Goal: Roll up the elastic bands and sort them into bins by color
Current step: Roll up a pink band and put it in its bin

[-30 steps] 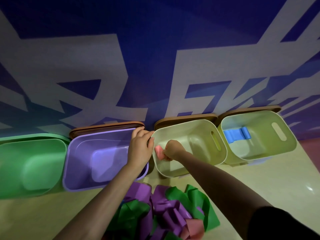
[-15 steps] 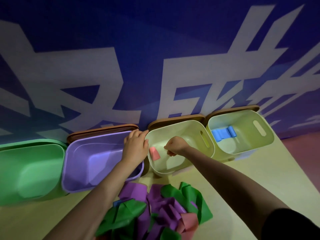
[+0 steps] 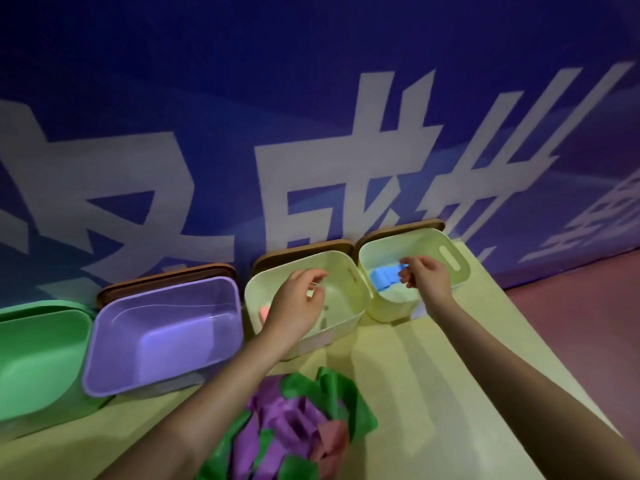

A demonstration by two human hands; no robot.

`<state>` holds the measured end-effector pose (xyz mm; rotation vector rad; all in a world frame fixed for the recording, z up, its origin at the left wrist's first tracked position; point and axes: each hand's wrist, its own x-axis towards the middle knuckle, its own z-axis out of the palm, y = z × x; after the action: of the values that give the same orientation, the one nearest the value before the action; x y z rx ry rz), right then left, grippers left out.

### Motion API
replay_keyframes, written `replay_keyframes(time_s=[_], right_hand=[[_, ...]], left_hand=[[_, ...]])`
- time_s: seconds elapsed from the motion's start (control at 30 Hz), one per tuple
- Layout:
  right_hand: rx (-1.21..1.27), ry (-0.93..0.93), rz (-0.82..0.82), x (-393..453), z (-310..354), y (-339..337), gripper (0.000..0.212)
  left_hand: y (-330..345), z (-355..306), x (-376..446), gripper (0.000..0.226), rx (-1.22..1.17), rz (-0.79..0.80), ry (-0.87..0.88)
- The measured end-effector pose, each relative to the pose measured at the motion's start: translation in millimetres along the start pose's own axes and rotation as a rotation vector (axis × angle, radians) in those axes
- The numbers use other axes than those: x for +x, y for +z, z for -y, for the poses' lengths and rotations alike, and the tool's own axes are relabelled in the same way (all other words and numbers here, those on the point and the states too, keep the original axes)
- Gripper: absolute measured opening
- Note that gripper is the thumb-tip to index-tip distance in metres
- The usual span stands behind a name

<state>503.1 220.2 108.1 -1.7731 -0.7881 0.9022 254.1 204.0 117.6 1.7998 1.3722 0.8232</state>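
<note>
Elastic bands (image 3: 294,431), green, purple and pink, lie heaped nearest, awaiting rolling, while beyond them the left hand (image 3: 298,303) hovers loosely curled and empty over the middle bin (image 3: 346,327) holding a pink roll (image 3: 264,312), and the right hand (image 3: 427,277) reaches into the far bin (image 3: 453,251), fingers apparently pinching the blue band (image 3: 384,277) stored there by colour.

Four bins stand in a row: one green (image 3: 38,358), one purple (image 3: 162,334) and two pale yellow-green (image 3: 349,289) (image 3: 453,271), with a pink roll (image 3: 264,312) in the nearer pale one and a blue band (image 3: 386,277) in the far one. The heap of bands (image 3: 294,431) mixes green, purple and pink on a pale yellow table (image 3: 433,375). The wall (image 3: 311,98) is deep blue with large white characters, and brown lids (image 3: 166,280) lean against it.
</note>
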Motion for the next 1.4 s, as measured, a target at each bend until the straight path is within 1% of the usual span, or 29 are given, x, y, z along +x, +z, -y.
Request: replay_keyframes(time_s=[0.03, 0.13, 0.2, 0.23, 0.27, 0.33, 0.37, 0.4, 0.43, 0.47, 0.5, 0.57, 0.6, 0.63, 0.7, 0.77, 0.8, 0.87, 0.93, 1.07, 1.13, 1.23, 1.33, 1.4], right_hand=[[-0.028, 0.046, -0.014, 18, -2, -14, 0.019], [-0.194, 0.161, 0.038, 71, -8, -42, 0.018], [-0.363, 0.193, 0.107, 100, -12, -48, 0.021], [-0.398, 0.213, 0.153, 114, -16, -47, 0.023], [-0.382, 0.229, 0.200, 125, -18, -43, 0.024], [-0.399, 0.251, 0.289, 147, -24, -32, 0.016], [-0.427, 0.267, 0.297, 157, -27, -26, 0.019], [-0.571, 0.244, 0.351, 164, -27, -20, 0.026], [-0.750, 0.165, 0.438, 164, -29, -17, 0.032], [-0.822, 0.148, 0.464, 168, -33, -15, 0.035], [-0.820, 0.191, 0.453, 174, -37, -11, 0.036], [-0.722, 0.229, 0.327, 187, -53, -10, 0.037], [-0.755, 0.206, 0.310, 192, -60, -9, 0.037], [-0.795, 0.222, 0.321, 195, -63, -9, 0.037], [-0.879, 0.208, 0.359, 200, -72, -11, 0.036], [-0.894, 0.202, 0.409, 205, -77, -10, 0.033], [-0.939, 0.192, 0.433, 208, -80, -9, 0.033], [-0.978, 0.208, 0.430, 210, -83, -6, 0.037], [-0.931, 0.193, 0.423, 209, -84, -3, 0.039], [-0.921, 0.162, 0.450, 209, -89, 3, 0.043], [-0.927, 0.164, 0.457, 209, -89, 4, 0.041], [-0.930, 0.121, 0.420, 211, -92, 4, 0.036], [-0.904, 0.181, 0.443, 211, -96, 1, 0.036], [-0.899, 0.181, 0.439, 212, -97, 0, 0.034]], left_hand=[[13, -11, 6, 0.030, -0.015, 0.011, 0.000], [59, -40, 36, 0.027, -0.074, 0.033, -0.047], [92, -53, 63, 0.026, -0.118, 0.060, -0.141], [110, -56, 78, 0.027, -0.132, 0.084, -0.201], [126, -56, 93, 0.028, -0.134, 0.115, -0.265], [153, -53, 121, 0.030, -0.136, 0.166, -0.394], [165, -48, 134, 0.028, -0.136, 0.179, -0.449], [175, -43, 146, 0.025, -0.114, 0.189, -0.492], [185, -36, 157, 0.024, -0.070, 0.204, -0.524], [194, -29, 166, 0.025, -0.003, 0.230, -0.553], [201, -23, 173, 0.023, 0.077, 0.259, -0.582], [214, -11, 184, 0.026, 0.216, 0.293, -0.638], [220, -5, 187, 0.029, 0.268, 0.307, -0.660], [224, 1, 189, 0.030, 0.312, 0.321, -0.676], [231, 12, 190, 0.031, 0.390, 0.326, -0.690], [237, 19, 191, 0.029, 0.431, 0.278, -0.674], [240, 21, 191, 0.029, 0.444, 0.245, -0.663], [248, 20, 191, 0.038, 0.450, 0.199, -0.665], [255, 20, 188, 0.043, 0.449, 0.168, -0.657], [261, 24, 184, 0.039, 0.439, 0.115, -0.644], [261, 25, 183, 0.039, 0.439, 0.111, -0.639], [260, 25, 181, 0.038, 0.447, 0.107, -0.640], [255, 28, 180, 0.039, 0.457, 0.179, -0.633], [250, 30, 181, 0.036, 0.457, 0.231, -0.630]])
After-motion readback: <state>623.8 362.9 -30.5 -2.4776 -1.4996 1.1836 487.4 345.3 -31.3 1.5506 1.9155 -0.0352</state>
